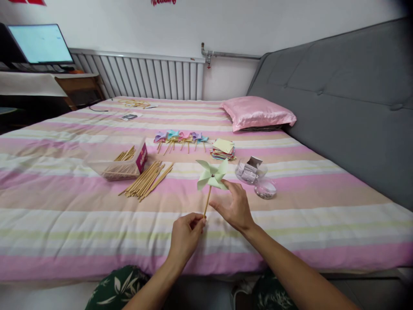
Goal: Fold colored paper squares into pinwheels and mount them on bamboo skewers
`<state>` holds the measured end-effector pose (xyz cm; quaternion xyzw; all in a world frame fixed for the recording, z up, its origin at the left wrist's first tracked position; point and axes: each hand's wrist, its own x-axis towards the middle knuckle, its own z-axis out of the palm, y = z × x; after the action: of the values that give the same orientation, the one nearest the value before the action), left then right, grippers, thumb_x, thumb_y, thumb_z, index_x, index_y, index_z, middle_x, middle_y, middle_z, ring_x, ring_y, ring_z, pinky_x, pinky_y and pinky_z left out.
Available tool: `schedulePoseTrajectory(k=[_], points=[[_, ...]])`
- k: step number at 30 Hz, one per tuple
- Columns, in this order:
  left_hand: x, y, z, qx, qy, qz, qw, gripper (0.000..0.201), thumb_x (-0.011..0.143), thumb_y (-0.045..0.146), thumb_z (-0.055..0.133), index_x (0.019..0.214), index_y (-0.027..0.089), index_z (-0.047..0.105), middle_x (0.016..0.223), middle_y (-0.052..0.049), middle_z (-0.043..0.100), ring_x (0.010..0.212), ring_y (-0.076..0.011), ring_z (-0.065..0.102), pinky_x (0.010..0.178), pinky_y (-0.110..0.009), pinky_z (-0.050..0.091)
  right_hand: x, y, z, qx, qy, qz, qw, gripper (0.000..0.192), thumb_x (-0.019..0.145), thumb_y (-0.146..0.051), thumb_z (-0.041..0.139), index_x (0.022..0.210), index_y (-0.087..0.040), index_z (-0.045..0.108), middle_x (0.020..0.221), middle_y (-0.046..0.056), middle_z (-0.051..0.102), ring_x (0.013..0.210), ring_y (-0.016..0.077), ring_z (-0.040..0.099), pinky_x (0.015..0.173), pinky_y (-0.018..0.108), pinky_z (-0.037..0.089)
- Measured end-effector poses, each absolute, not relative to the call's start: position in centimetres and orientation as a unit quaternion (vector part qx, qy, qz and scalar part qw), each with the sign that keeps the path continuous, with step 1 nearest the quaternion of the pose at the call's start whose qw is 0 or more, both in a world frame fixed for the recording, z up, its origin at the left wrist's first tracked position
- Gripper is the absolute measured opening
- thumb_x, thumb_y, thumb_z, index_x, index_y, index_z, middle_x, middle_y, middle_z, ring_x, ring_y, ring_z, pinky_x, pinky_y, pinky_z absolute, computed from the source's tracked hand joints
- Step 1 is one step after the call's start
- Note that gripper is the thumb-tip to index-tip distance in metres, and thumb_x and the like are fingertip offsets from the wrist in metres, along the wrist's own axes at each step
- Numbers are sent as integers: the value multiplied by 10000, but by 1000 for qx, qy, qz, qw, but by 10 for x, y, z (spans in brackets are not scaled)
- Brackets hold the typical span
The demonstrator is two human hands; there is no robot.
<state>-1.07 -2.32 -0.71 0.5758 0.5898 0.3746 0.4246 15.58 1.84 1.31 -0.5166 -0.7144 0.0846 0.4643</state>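
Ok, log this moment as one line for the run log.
left hand: pinches stick of green pinwheel | right hand: fingers touch a blade | nearby: loose sticks, finished pinwheels, paper stack

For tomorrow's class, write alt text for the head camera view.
The left hand holds a pale green paper pinwheel by its stick while the right hand touches a blade, above a striped bed with loose sticks and finished pinwheels.

Red wall lettering (163, 2): cut off by the top edge, unreadable. Monitor (40, 43): screen contents too blurred to tell; small flat item (129, 116) on the far bedspread too small to identify. Clear round container (265, 189): contents too small to make out.
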Motion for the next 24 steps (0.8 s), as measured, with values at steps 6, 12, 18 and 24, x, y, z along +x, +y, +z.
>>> schedulePoseTrajectory(k=[6, 12, 18, 24], points=[[-11, -22, -9, 576, 588, 376, 426, 231, 736, 334, 542, 753, 155, 687, 569, -19, 631, 538, -161, 569, 534, -244, 410, 149, 14, 12, -500, -736, 73, 451, 617, 680, -543, 655, 1144, -152, 549, 1035, 121, 638, 951, 282, 553, 836, 424, 408], [-12, -22, -8, 577, 590, 377, 421, 233, 744, 326, 536, 765, 148, 685, 573, -23, 628, 539, -161, 566, 529, -243, 404, 150, 14, 12, -504, -731, 97, 450, 566, 683, -527, 661, 1108, -169, 553, 993, 113, 646, 913, 273, 567, 829, 423, 407], [-11, -22, -8, 580, 593, 362, 426, 236, 748, 316, 529, 779, 139, 683, 586, -32, 630, 552, -169, 572, 546, -254, 416, 156, 17, 16, -539, -639, 112, 538, 802, 689, -519, 658, 1325, -154, 335, 1204, 167, 538, 973, 270, 553, 876, 464, 414], [-12, -24, -9, 604, 601, 338, 400, 234, 749, 309, 522, 772, 150, 693, 622, -46, 662, 583, -181, 597, 563, -260, 415, 163, 20, 23, -531, -647, 78, 541, 766, 719, -495, 643, 1350, -191, 332, 1295, 155, 456, 1069, 276, 497, 917, 460, 408]])
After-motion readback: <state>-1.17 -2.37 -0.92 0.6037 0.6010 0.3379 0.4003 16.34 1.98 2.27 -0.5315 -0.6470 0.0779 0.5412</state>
